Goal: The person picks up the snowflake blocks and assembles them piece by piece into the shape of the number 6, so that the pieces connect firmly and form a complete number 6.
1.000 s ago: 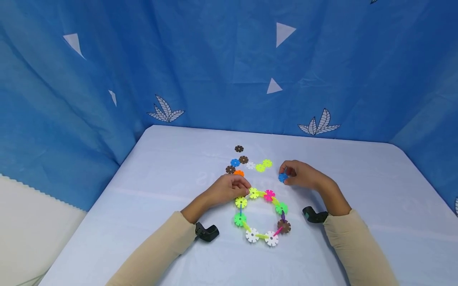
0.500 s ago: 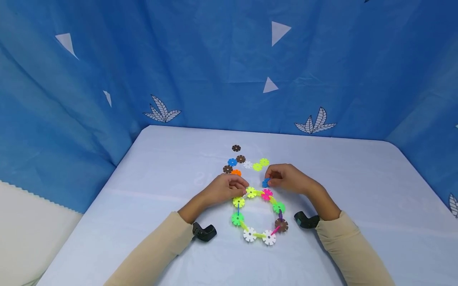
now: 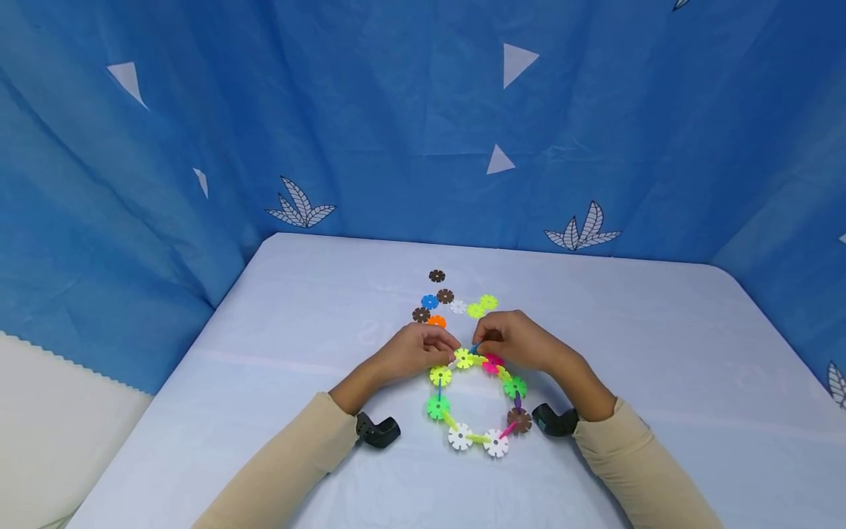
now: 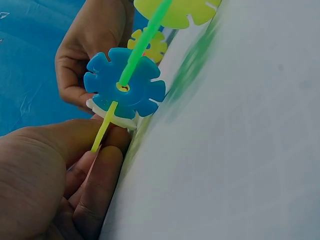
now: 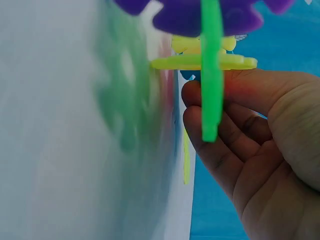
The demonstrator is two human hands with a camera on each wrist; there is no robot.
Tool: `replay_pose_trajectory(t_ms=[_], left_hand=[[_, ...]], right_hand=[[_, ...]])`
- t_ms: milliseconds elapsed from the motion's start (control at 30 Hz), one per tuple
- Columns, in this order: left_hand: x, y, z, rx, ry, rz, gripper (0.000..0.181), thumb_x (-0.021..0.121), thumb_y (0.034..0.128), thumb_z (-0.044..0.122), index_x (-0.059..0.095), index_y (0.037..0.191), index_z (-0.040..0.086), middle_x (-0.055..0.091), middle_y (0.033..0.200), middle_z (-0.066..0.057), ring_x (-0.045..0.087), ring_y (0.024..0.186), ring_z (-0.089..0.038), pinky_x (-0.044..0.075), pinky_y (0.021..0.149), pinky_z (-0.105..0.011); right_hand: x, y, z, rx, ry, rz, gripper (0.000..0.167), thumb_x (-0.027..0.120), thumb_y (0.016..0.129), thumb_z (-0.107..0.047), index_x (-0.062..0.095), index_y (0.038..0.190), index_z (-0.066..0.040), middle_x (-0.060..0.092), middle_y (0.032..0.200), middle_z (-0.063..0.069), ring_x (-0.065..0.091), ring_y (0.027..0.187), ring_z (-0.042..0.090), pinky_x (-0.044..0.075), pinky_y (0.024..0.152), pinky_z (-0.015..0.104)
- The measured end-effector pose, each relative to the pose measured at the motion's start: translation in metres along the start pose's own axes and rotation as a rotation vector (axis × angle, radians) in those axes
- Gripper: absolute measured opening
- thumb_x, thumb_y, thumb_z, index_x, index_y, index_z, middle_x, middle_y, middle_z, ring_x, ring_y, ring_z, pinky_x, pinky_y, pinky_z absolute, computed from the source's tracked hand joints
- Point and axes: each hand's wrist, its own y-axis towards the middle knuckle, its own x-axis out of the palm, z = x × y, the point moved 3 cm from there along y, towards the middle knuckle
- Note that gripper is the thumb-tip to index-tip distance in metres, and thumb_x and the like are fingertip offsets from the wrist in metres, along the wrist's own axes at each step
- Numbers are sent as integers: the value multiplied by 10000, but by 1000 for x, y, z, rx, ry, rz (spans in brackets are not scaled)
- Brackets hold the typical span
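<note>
A ring of notched interlocking plastic discs [image 3: 438, 408] in mixed colours stands on the white table. My left hand [image 3: 413, 353] grips its upper left part, with thumb and fingers around the edge of a yellow disc [image 4: 103, 131] beside a white disc [image 4: 122, 121]. A blue disc of the ring [image 4: 125, 82] shows in front of that hand. At the ring's far side my right hand [image 3: 518, 342] pinches another blue disc [image 3: 474, 348], edge-on, close to a yellow disc [image 3: 463, 358]. Whether these two touch is hidden by the fingers.
Loose discs lie behind the hands: brown [image 3: 445, 296], blue [image 3: 429, 302], orange [image 3: 437, 321], white [image 3: 458, 307] and yellow [image 3: 488, 301]. A black wrist camera [image 3: 379, 430] sits under the left wrist, another black camera [image 3: 555, 421] under the right. A blue curtain [image 3: 410, 125] hangs behind.
My right hand has moved left with the blue disc, from beyond the ring's right side to the yellow disc at its top. The disc has turned edge-on. The left hand keeps its place.
</note>
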Motion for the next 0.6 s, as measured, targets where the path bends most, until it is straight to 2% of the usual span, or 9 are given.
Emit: replay_pose_trajectory(t_ms=[433, 600], left_hand=[[3, -1, -3, 6, 1, 26, 134, 726, 938, 60, 748, 1069, 39, 719, 924, -22, 676, 869, -154, 547, 775, -284], [3, 1, -6, -1, 16, -4, 155, 719, 944, 65, 744, 1096, 52, 706, 936, -14, 663, 870, -154, 543, 782, -281]], right_hand=[[8, 2, 2, -57, -6, 35, 132, 757, 874, 42, 747, 854, -88, 705, 821, -48, 641, 790, 147, 558, 670, 277], [10, 2, 5, -66, 1, 33, 122, 752, 881, 36, 739, 877, -86, 694, 844, -30, 626, 805, 160, 559, 703, 280]])
